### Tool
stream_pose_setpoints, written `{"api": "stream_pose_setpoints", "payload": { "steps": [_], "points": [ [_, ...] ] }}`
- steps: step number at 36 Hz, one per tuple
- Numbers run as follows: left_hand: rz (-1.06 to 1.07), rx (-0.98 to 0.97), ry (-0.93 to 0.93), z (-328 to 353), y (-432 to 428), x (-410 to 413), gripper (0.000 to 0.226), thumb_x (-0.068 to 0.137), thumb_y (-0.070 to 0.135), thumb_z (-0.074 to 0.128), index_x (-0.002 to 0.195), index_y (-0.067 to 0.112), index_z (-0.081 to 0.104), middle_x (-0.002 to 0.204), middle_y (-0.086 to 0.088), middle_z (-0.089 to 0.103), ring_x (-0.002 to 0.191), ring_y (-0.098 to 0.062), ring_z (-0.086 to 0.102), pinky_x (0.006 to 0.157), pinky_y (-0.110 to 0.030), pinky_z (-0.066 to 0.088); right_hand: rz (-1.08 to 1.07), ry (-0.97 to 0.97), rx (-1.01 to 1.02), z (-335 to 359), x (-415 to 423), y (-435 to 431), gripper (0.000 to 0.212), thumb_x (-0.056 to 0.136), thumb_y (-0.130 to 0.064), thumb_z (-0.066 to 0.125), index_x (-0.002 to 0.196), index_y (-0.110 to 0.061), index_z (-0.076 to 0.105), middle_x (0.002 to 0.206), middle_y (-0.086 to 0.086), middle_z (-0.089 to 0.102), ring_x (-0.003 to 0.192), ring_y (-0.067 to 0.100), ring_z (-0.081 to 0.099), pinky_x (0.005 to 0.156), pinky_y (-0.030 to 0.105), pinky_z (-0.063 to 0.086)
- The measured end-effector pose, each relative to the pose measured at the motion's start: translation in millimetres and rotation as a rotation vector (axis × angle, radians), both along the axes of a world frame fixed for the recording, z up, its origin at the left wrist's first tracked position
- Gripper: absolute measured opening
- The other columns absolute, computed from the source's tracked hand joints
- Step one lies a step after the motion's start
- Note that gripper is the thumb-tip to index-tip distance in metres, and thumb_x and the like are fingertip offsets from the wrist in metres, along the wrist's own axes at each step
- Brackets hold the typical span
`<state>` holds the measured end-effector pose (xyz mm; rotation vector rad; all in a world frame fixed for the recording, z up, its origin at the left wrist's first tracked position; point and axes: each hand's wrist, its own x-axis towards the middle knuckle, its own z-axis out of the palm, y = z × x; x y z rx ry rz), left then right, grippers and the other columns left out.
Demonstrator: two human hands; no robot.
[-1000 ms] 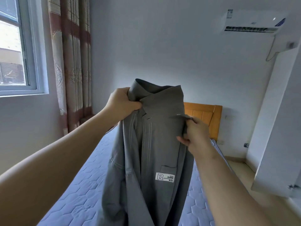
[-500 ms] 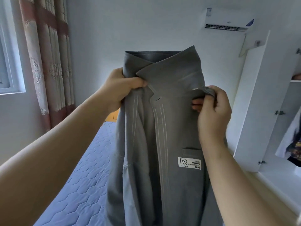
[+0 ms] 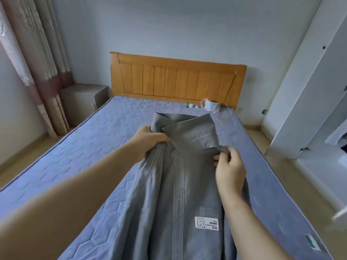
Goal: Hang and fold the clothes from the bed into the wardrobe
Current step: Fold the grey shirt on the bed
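Note:
A grey collared shirt (image 3: 189,184) with a white "R" label stretches from its collar toward me over the blue quilted mattress (image 3: 90,154). My left hand (image 3: 148,139) grips the shirt's left shoulder beside the collar. My right hand (image 3: 228,166) pinches the fabric at the right shoulder. The collar points toward the wooden headboard (image 3: 176,79). At the right edge stands the white wardrobe (image 3: 308,91) with its door open; some hanging clothes show inside. Whether the shirt rests fully on the mattress I cannot tell.
A small grey cloth item (image 3: 212,106) with loose threads lies near the headboard on the right. A grey bedside cabinet (image 3: 84,98) stands left of the bed, below the striped curtains (image 3: 37,59). Wooden floor runs along both sides of the bed.
The shirt was held upright in the air in front of me; now it is lowered over the mattress, collar toward the headboard. My view has tilted down to the bed. Both hands keep their hold.

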<state>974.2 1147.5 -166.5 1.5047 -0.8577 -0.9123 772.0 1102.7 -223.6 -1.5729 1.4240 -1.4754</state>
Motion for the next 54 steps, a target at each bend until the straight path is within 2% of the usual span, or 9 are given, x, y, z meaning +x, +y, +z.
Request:
{"api": "stream_pose_setpoints", "payload": {
  "steps": [19, 22, 25, 28, 35, 40, 44, 48, 54],
  "points": [
    [0.168, 0.231, 0.047, -193, -315, 70, 0.014, 0.078, 0.008, 0.07, 0.087, 0.01, 0.06, 0.081, -0.008, 0.066, 0.049, -0.012, 0.059, 0.035, -0.016, 0.043, 0.17, 0.357, 0.337, -177, 77, -310, 0.032, 0.095, -0.011, 0.042, 0.126, -0.014, 0.049, 0.124, 0.015, 0.058, 0.105, 0.031, 0.054, 0.063, 0.026, 0.027],
    [0.07, 0.256, -0.091, -232, -340, 82, 0.059, 0.086, 0.02, 0.066, 0.138, 0.021, 0.038, 0.128, -0.01, 0.052, 0.087, -0.018, 0.061, 0.061, -0.019, 0.049, 0.447, 0.378, 0.344, -211, 90, -328, 0.074, 0.09, -0.005, 0.053, 0.15, -0.023, 0.013, 0.155, 0.004, 0.021, 0.138, 0.019, 0.026, 0.099, 0.017, 0.024],
    [0.016, 0.439, -0.234, -277, -338, 89, 0.093, 0.087, 0.029, 0.064, 0.15, 0.025, -0.005, 0.156, -0.004, 0.013, 0.138, -0.027, 0.026, 0.104, -0.036, 0.033, 0.537, 0.46, 0.427, -252, 99, -324, 0.084, 0.09, -0.006, 0.052, 0.15, -0.025, -0.003, 0.159, 0.001, -0.007, 0.145, 0.015, 0.0, 0.111, 0.029, 0.016],
    [-0.136, 0.618, -0.415, -330, -308, 91, 0.089, 0.089, 0.025, 0.061, 0.15, 0.024, -0.004, 0.157, -0.007, 0.006, 0.143, -0.03, 0.015, 0.113, -0.044, 0.023, 0.587, 0.49, 0.596, -296, 105, -296, 0.081, 0.092, -0.008, 0.048, 0.149, -0.032, -0.005, 0.158, -0.004, -0.013, 0.145, 0.013, -0.001, 0.11, 0.032, 0.02],
    [-0.319, 0.75, -0.618, -430, -190, 88, 0.054, 0.09, 0.026, 0.053, 0.141, 0.028, 0.033, 0.141, -0.003, 0.035, 0.125, -0.026, 0.038, 0.101, -0.033, 0.036, 0.641, 0.446, 0.909, -367, 112, -185, 0.074, 0.091, -0.008, 0.047, 0.15, -0.028, 0.008, 0.158, -0.004, 0.0, 0.145, 0.012, 0.006, 0.109, 0.024, 0.016],
    [-0.272, 0.782, -0.545, -462, -122, 89, 0.023, 0.091, 0.024, 0.049, 0.115, 0.025, 0.049, 0.106, 0.003, 0.042, 0.079, -0.012, 0.048, 0.064, -0.024, 0.038, 0.5, 0.426, 1.055, -394, 121, -117, 0.065, 0.089, -0.008, 0.049, 0.147, -0.024, 0.025, 0.153, -0.004, 0.024, 0.139, 0.017, 0.027, 0.107, 0.024, 0.026],
    [-0.341, 0.834, -0.501, -479, -87, 95, 0.014, 0.089, 0.021, 0.045, 0.1, 0.029, 0.044, 0.094, 0.007, 0.044, 0.068, -0.008, 0.05, 0.05, -0.02, 0.036, 0.423, 0.545, 1.128, -407, 131, -77, 0.041, 0.088, -0.02, 0.053, 0.129, -0.022, 0.049, 0.123, -0.001, 0.056, 0.112, 0.017, 0.054, 0.079, 0.021, 0.037],
    [-0.36, 0.906, -0.414, -491, -62, 106, 0.013, 0.083, 0.02, 0.049, 0.09, 0.029, 0.044, 0.096, 0.002, 0.056, 0.078, -0.018, 0.056, 0.065, -0.027, 0.048, 0.429, 0.602, 1.162, -414, 136, -46, 0.017, 0.084, -0.033, 0.059, 0.098, -0.025, 0.055, 0.088, -0.009, 0.058, 0.084, 0.014, 0.055, 0.059, 0.021, 0.035],
    [-0.349, 0.918, -0.221, -499, -31, 121, 0.021, 0.082, 0.009, 0.048, 0.082, 0.03, 0.049, 0.098, -0.015, 0.062, 0.081, -0.03, 0.06, 0.079, -0.042, 0.055, 0.417, 0.646, 1.297, -413, 136, -14, 0.032, 0.078, -0.032, 0.062, 0.065, -0.017, 0.037, 0.067, -0.004, 0.051, 0.061, 0.014, 0.047, 0.047, 0.023, 0.03]
  ]
}}
